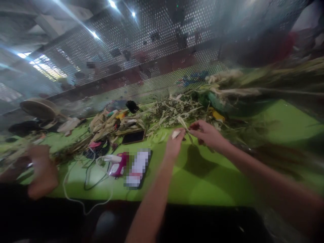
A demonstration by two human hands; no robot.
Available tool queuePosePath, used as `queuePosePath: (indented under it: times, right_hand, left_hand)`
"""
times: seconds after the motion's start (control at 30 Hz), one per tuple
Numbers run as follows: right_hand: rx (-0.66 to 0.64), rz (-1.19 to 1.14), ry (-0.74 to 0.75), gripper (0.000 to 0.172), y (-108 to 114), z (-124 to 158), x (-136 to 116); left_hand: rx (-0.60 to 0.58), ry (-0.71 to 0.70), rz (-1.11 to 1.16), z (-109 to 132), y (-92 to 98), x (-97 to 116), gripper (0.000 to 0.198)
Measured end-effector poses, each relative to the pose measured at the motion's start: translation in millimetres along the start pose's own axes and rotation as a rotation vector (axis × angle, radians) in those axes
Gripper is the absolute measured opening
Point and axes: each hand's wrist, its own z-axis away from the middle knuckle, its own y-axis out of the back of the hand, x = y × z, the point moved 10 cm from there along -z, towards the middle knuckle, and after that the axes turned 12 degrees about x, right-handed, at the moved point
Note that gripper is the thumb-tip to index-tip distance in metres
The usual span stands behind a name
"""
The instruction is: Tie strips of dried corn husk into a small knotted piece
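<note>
Near the middle of the green table [202,182], my left hand [174,143] is closed, pinching the base of a pale dried leaf piece [181,121] that looks like corn husk. A cream-coloured end shows beside my left thumb. My right hand [207,134] meets it from the right, thumb and fingers pinched on the same leaf piece. A narrow strip hangs down between the two hands. Just beyond them spreads a heap of dried leaf scraps [174,108]. Blur hides the finest detail at my fingertips.
Left of my hands lie a lit phone [138,168], a dark phone [133,137] and a magenta and white device [118,164] with cables. A co-worker's hand [43,172] rests at far left. A green basin [227,101] holding pale fibres stands at back right, before a perforated screen [157,64].
</note>
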Motion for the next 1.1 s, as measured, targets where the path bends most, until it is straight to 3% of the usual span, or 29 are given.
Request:
queuePosePath:
  times: [0.1,0.2,0.37,0.57,0.7,0.87,0.97,1.1]
  right_hand:
    - [-0.028,-0.117,-0.112,0.023,-8,2,8]
    - [-0.005,-0.086,-0.122,0.023,-6,0,9]
    - [-0.018,0.042,-0.011,0.022,-4,-1,3]
    - [-0.001,0.11,0.114,0.022,-3,1,-7]
    - [-0.008,0.136,0.171,0.019,-1,2,-16]
    - [0.002,0.222,0.283,0.015,2,3,-26]
    - [0.014,0.25,0.261,0.016,4,1,-21]
    - [0.014,0.217,0.18,0.023,5,-3,-9]
  left_hand:
    - [0.019,0.012,0.06,2,-0.6,-2,0.023]
    - [0.028,0.04,0.099,4,-2.7,-5,0.023]
    - [0.002,0.064,0.157,5,-7.4,-6,0.024]
    - [0.083,0.197,0.239,3,-1.7,-22,0.033]
    - [-0.046,0.192,0.304,2,-11.0,-13,0.038]
    - [-0.175,0.135,0.195,3,-15.5,0,0.041]
    - [-0.277,0.085,0.176,6,-22.6,6,0.035]
    - [-0.316,0.056,0.115,7,-22.1,5,0.031]
